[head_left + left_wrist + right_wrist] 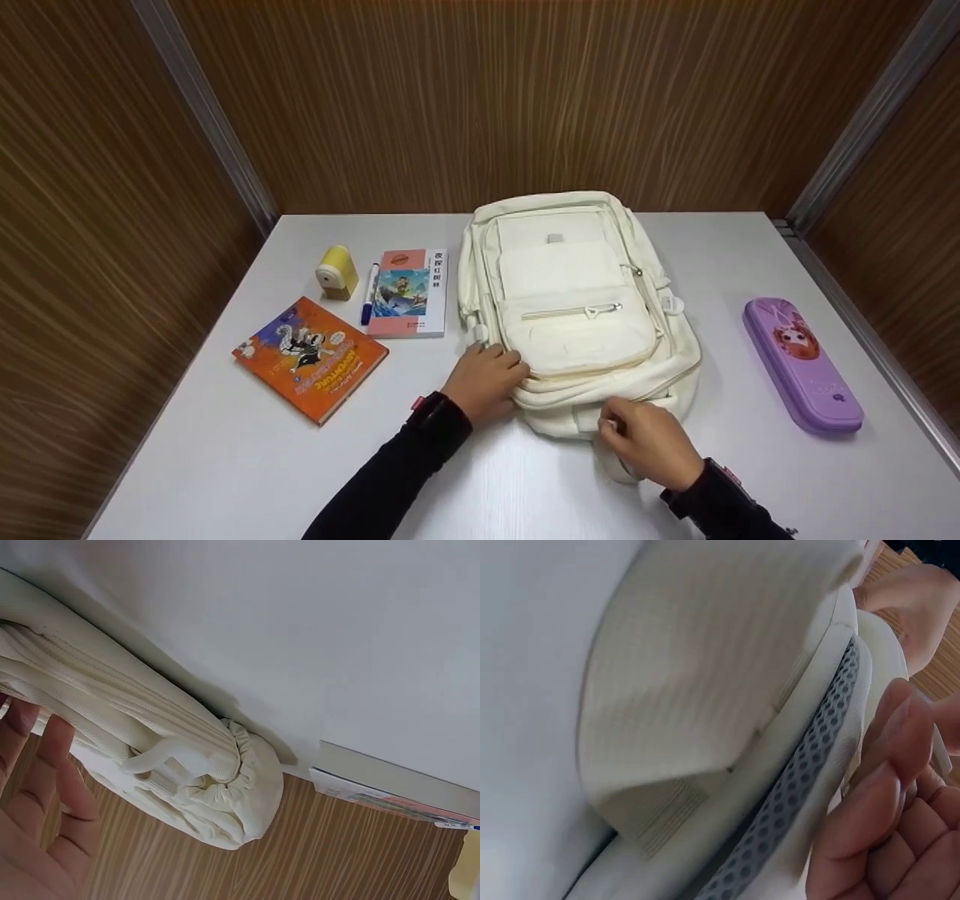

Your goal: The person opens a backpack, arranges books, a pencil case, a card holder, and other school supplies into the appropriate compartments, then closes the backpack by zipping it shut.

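Observation:
A cream backpack [570,330] lies with its front pockets up on the white table. At its lower left edge my left hand [487,381] grips the fabric with bent fingers; the left wrist view shows these fingers [56,742] against the bag's folds. My right hand [651,441] is at the bottom edge, thumb and fingers curled together at the bag. In the right wrist view the curled right hand [885,802] is beside grey mesh padding [787,780] and a wide cream strap [682,667]. The exact part it pinches is hidden.
Left of the bag are a book with a blue picture [405,292], a blue-and-white marker [370,294], a yellow pencil sharpener [337,271] and an orange book [311,360]. A purple pencil case [804,365] lies at right. Wood-grain panels [480,105] enclose the table.

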`<state>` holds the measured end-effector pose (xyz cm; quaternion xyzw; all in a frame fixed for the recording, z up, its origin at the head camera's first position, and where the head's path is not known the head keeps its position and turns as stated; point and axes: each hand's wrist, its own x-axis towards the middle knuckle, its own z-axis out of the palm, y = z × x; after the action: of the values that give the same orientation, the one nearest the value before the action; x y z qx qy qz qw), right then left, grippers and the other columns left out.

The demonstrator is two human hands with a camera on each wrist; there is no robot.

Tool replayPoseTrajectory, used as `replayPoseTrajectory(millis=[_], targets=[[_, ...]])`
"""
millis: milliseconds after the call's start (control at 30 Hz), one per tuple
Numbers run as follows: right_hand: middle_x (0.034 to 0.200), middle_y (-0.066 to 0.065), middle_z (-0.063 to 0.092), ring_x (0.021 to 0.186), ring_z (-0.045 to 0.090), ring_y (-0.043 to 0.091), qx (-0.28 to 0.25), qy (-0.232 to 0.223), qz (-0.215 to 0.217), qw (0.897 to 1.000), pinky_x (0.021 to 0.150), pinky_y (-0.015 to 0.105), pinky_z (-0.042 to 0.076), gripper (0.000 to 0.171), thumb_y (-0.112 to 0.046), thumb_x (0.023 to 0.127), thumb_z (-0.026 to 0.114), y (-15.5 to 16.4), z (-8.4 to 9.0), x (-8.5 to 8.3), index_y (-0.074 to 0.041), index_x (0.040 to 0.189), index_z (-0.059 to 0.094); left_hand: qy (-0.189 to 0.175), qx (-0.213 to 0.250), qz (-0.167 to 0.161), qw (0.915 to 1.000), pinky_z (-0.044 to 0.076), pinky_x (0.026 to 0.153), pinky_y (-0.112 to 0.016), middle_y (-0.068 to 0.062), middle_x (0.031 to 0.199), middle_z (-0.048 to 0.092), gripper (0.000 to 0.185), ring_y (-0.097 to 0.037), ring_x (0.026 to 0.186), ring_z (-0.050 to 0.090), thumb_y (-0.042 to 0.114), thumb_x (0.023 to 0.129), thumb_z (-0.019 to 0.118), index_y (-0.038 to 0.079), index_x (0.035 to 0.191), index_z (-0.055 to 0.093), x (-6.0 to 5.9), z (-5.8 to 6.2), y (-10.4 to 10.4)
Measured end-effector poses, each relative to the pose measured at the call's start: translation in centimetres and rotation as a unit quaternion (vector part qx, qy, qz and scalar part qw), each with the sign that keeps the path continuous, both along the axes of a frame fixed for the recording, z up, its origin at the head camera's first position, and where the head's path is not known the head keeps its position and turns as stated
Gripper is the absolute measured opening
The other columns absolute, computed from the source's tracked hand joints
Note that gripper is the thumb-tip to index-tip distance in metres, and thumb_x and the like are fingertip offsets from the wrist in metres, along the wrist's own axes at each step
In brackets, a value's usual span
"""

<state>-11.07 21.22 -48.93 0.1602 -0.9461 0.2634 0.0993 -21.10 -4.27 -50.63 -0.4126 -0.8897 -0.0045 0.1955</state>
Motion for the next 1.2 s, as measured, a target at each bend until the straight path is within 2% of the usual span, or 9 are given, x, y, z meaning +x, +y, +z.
replayPoseTrajectory(millis=[200,333,500,667,800,933,1000,1100,1200], targets=[[0.058,-0.018,0.043,0.053,0.038,-0.003,0.017,0.032,0.002,0.999,0.051,0.018,0.032,0.023,-0.009,0.080,0.067,-1.6,-0.5,-0.2,-0.024,0.068,0.053,-0.002,0.002,0.002,1.0000,0.046,0.076,-0.035,0.008,0.098,0.063,0.029,-0.017,0.091,0.058,0.039,0.076,0.073,0.023,0.098,0.063,0.6,-0.1,0.9],[0.056,-0.018,0.041,0.053,0.036,-0.002,0.033,0.063,0.004,0.997,0.050,0.019,0.030,0.024,-0.009,0.078,0.068,-2.6,-0.7,-0.2,-0.023,0.067,0.052,0.018,0.003,0.005,0.9998,0.047,0.074,-0.034,0.008,0.096,0.063,0.032,-0.016,0.089,0.059,0.042,0.074,0.074,0.023,0.097,0.062,1.1,-0.4,1.7],[0.055,-0.017,0.040,0.052,0.036,-0.001,0.040,0.090,0.001,0.995,0.049,0.020,0.030,0.026,-0.009,0.078,0.069,-3.5,-1.0,0.0,-0.023,0.067,0.051,0.035,-0.004,0.025,0.9991,0.047,0.070,-0.032,0.010,0.095,0.063,0.033,-0.014,0.087,0.059,0.045,0.073,0.074,0.025,0.097,0.063,1.7,-0.6,2.7],[0.056,-0.016,0.041,0.052,0.037,0.000,0.033,0.082,-0.002,0.996,0.049,0.020,0.030,0.026,-0.010,0.079,0.070,-4.1,-1.0,0.1,-0.021,0.067,0.050,0.054,-0.019,0.040,0.9976,0.047,0.069,-0.030,0.010,0.095,0.063,0.028,-0.013,0.087,0.059,0.044,0.077,0.070,0.026,0.097,0.063,2.4,-0.6,3.9],[0.056,-0.016,0.043,0.051,0.037,-0.002,0.016,0.055,0.004,0.998,0.048,0.019,0.030,0.022,-0.010,0.081,0.069,-3.9,-0.9,0.0,-0.022,0.069,0.054,0.054,-0.020,0.020,0.9981,0.046,0.069,-0.028,0.010,0.095,0.062,0.029,-0.012,0.087,0.057,0.044,0.078,0.069,0.024,0.097,0.062,2.6,-0.3,3.7],[0.057,-0.018,0.045,0.050,0.037,-0.003,0.004,0.017,-0.002,1.000,0.049,0.018,0.031,0.020,-0.010,0.081,0.068,-2.9,-1.0,-0.2,-0.024,0.071,0.057,0.004,-0.025,-0.019,0.9995,0.047,0.078,-0.028,0.008,0.103,0.060,0.042,-0.014,0.096,0.057,0.050,0.074,0.075,0.024,0.105,0.062,1.9,0.4,2.0],[0.057,-0.018,0.047,0.050,0.038,-0.004,0.002,0.001,-0.004,1.000,0.049,0.018,0.032,0.021,-0.010,0.082,0.067,-2.5,-1.0,-0.2,-0.024,0.071,0.056,-0.030,-0.028,-0.023,0.9989,0.047,0.088,-0.031,0.007,0.110,0.060,0.051,-0.016,0.105,0.057,0.051,0.070,0.079,0.025,0.110,0.063,1.0,0.8,0.9],[0.058,-0.017,0.049,0.050,0.038,-0.004,-0.003,-0.011,-0.003,1.000,0.048,0.018,0.033,0.021,-0.010,0.083,0.066,-2.0,-1.1,-0.1,-0.024,0.071,0.056,-0.064,-0.031,-0.004,0.9975,0.043,0.105,-0.042,0.003,0.124,0.060,0.057,-0.022,0.121,0.054,0.045,0.069,0.083,0.025,0.118,0.063,-0.4,1.3,-0.6],[0.059,-0.017,0.051,0.051,0.039,-0.005,-0.001,-0.006,0.002,1.000,0.048,0.017,0.033,0.021,-0.009,0.083,0.065,-1.7,-1.2,-0.1,-0.024,0.072,0.056,-0.072,-0.031,0.029,0.9965,0.037,0.112,-0.051,0.001,0.135,0.057,0.048,-0.028,0.132,0.049,0.031,0.079,0.077,0.028,0.124,0.061,-1.6,1.4,-1.3]])
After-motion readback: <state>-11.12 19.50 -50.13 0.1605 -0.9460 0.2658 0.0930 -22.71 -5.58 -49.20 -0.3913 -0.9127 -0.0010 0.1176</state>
